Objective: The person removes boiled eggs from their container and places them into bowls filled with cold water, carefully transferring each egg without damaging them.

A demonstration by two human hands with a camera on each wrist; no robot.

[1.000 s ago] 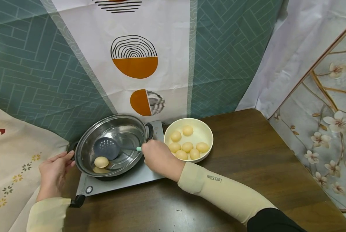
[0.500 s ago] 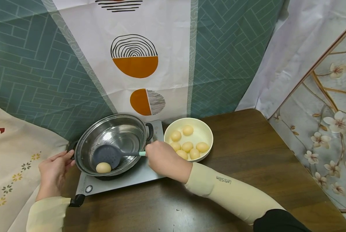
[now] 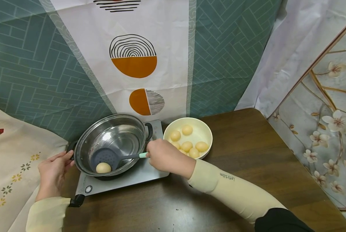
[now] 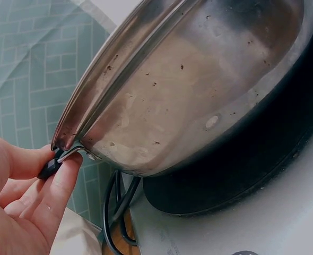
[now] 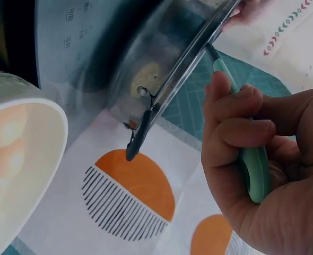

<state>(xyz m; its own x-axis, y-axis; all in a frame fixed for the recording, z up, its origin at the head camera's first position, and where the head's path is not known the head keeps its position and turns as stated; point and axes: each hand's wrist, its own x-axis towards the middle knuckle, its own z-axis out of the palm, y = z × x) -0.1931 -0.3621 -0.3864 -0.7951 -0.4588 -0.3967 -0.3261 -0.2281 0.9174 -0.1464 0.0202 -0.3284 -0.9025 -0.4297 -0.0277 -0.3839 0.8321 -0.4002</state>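
Note:
My left hand pinches the black side handle of a shiny steel pot between thumb and fingers. Curled around a mint-green handle, my right hand grips a grey slotted skimmer, whose head is down inside the pot. One pale brown egg lies at the near left side of the pot, against the skimmer's head. Whether the egg rests fully on the skimmer I cannot tell. To the right, a cream bowl holds several eggs, partly hidden behind my right hand.
Under the pot is a flat silver-grey induction cooker with a black plate. Black cords run beside it in the left wrist view. The brown wooden table extends right, and a patterned cloth hangs behind.
The skimmer's head has moved down and slightly left to the egg, and the egg has shifted slightly toward the near rim. My right hand moved a little right and down; my left stayed put.

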